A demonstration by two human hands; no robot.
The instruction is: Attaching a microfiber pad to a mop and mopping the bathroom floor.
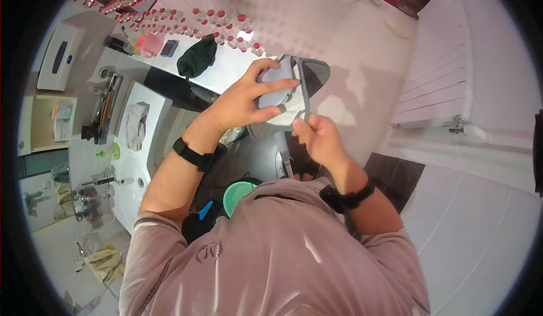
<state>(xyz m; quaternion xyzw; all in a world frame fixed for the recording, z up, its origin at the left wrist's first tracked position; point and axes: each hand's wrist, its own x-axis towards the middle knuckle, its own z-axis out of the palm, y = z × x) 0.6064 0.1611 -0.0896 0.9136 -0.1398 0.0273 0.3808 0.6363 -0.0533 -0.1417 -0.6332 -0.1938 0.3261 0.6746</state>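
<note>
What looks like a flat mop head (278,76) of light grey plastic is held up before me, with a pale pad (285,116) edged in grey. My left hand (250,91) spans the plastic plate with spread fingers, its thumb near the pad. Lower and to the right, my right hand (320,140) pinches the pad's grey edging between thumb and finger. A darker grey flap (316,76) sticks out past the edging. Below the head runs a pale pole (283,152); its joint is hidden.
A white washbasin (127,199) with a grey cloth (136,125) on its rim is at left. Bead strings (212,17) hang ahead, near a dark green cloth (197,56). A green basin (237,193) stands low by my body. A white radiator (437,61) is at right.
</note>
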